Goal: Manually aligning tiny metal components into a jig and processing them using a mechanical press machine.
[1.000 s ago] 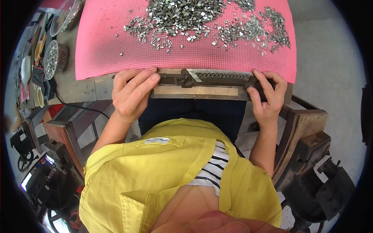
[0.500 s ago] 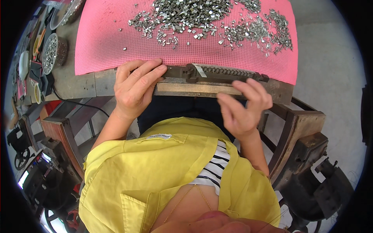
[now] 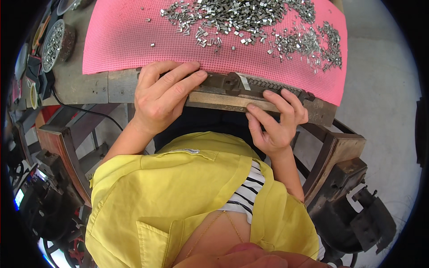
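Note:
A long dark metal bar [image 3: 218, 81] with a toothed row along its right part lies at the front edge of the wooden bench. A pale strip crosses it near the middle. My left hand [image 3: 163, 96] grips the bar's left part, fingers laid over the top and the thumb mostly hidden. Beside the toothed part is my right hand [image 3: 279, 120], its fingers apart and slightly bent. The fingertips rest at the bar's near side, by a light wooden strip [image 3: 219, 101]; I see nothing held in them. Small shiny metal pieces [image 3: 241, 18] lie heaped beyond the bar.
The heap spreads over a pink textured mat [image 3: 120, 40]. At the left stands a clear round tub [image 3: 53, 47] of metal bits, near tools and a black cable [image 3: 85, 117]. Bench legs [image 3: 333, 165] and dark machine parts [image 3: 357, 214] flank me.
My right hand has come from a blurred motion to rest at the bar's near side. My left hand still holds the bar. The whole view has shifted slightly.

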Motion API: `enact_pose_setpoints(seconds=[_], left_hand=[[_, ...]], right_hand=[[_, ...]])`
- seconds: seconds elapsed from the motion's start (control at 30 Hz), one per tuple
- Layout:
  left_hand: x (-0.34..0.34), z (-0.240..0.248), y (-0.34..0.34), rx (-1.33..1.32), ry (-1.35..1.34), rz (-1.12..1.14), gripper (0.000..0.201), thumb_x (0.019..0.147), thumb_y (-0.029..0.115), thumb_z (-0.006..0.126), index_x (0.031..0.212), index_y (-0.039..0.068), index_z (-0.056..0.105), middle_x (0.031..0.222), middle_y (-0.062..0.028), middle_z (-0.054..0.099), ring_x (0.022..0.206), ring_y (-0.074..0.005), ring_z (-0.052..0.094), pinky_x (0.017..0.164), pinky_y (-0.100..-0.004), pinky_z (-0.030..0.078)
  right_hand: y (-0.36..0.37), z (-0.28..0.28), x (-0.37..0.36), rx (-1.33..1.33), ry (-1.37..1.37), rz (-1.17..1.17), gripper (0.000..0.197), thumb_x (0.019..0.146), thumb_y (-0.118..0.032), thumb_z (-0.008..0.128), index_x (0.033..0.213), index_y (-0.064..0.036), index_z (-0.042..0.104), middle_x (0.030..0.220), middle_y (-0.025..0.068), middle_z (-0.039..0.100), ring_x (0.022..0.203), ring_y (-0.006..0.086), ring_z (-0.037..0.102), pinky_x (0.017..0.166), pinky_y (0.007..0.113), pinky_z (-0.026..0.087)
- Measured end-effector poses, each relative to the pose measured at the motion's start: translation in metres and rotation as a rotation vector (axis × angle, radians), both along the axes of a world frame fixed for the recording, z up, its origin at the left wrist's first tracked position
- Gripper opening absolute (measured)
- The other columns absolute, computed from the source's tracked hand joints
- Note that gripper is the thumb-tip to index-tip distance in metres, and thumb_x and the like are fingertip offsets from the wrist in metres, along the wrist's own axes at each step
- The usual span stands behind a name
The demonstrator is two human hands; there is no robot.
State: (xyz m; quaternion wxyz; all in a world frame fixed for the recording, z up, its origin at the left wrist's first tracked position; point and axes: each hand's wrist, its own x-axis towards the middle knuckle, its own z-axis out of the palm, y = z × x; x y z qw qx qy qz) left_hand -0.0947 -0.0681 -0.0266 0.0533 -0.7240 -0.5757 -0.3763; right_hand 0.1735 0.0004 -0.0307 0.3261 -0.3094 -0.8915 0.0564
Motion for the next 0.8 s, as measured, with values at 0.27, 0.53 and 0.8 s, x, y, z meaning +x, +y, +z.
enact_pose_setpoints(seconds=[0.27, 0.53, 0.8], left_hand=[[0.000, -0.001, 0.000, 0.000, 0.000, -0.004, 0.037, 0.072, 0.001, 0.081, 0.109, 0.006, 0.077, 0.110, -0.0084, 0.076, 0.093, -0.0261, 0.067, 0.083, -0.0341, 0.052], [0.000, 0.000, 0.000, -0.007, -0.002, -0.005, 0.038, 0.071, 0.002, 0.081, 0.109, 0.007, 0.077, 0.110, -0.0083, 0.076, 0.093, -0.0264, 0.067, 0.083, -0.0347, 0.052], [-0.001, -0.002, 0.000, -0.007, 0.006, -0.008, 0.038, 0.072, 0.002, 0.082, 0.110, 0.006, 0.077, 0.111, -0.0088, 0.076, 0.094, -0.0263, 0.066, 0.084, -0.0343, 0.052]], right_hand=[[-0.006, 0.004, -0.008, -0.037, -0.006, 0.004, 0.027, 0.070, -0.019, 0.084, 0.096, -0.0247, 0.079, 0.116, -0.0049, 0.068, 0.118, 0.0230, 0.055, 0.095, 0.039, 0.025], [-0.013, 0.012, -0.015, -0.136, -0.052, -0.010, 0.020, 0.073, -0.015, 0.082, 0.090, -0.0179, 0.073, 0.104, -0.0040, 0.065, 0.107, 0.0228, 0.057, 0.094, 0.038, 0.026], [0.016, 0.030, -0.028, -0.181, 0.133, -0.091, 0.021, 0.070, -0.007, 0.083, 0.086, -0.0145, 0.072, 0.101, -0.0018, 0.067, 0.103, 0.0234, 0.057, 0.093, 0.036, 0.031]])
